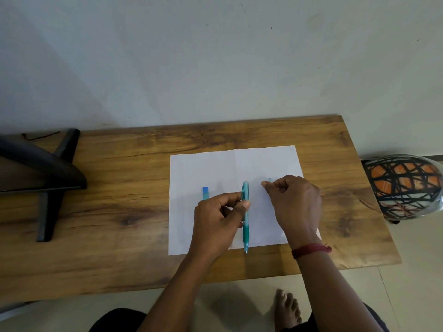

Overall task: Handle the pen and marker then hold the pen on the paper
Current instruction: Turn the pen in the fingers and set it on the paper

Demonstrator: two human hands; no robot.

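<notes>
Head view: a sheet of paper (215,168) lies flat on a wooden table (119,200), toward the right half, with a faint crease down its middle. Left hand (217,224) pinches a teal pen (246,226) between thumb and forefinger near its upper end; the pen runs almost straight toward the viewer, its lower tip passing just over the paper's near edge. A blue marker (205,193) end protrudes from behind the left hand's knuckles; whether that hand touches it cannot be told. Right hand (293,202) rests on the paper's right portion, fingers curled in around a small pale blue piece at the fingertips; what that piece is cannot be told. A red thread band (311,250) circles the right wrist.

No containers are seen on the table. Bare wood lies open between the paper and a black stand (52,178) at the far left. Paper's right edge sits near the table's right edge; its near edge leaves a strip of wood before the table's front edge. A patterned rounded object (405,185) sits off the table's right end.
</notes>
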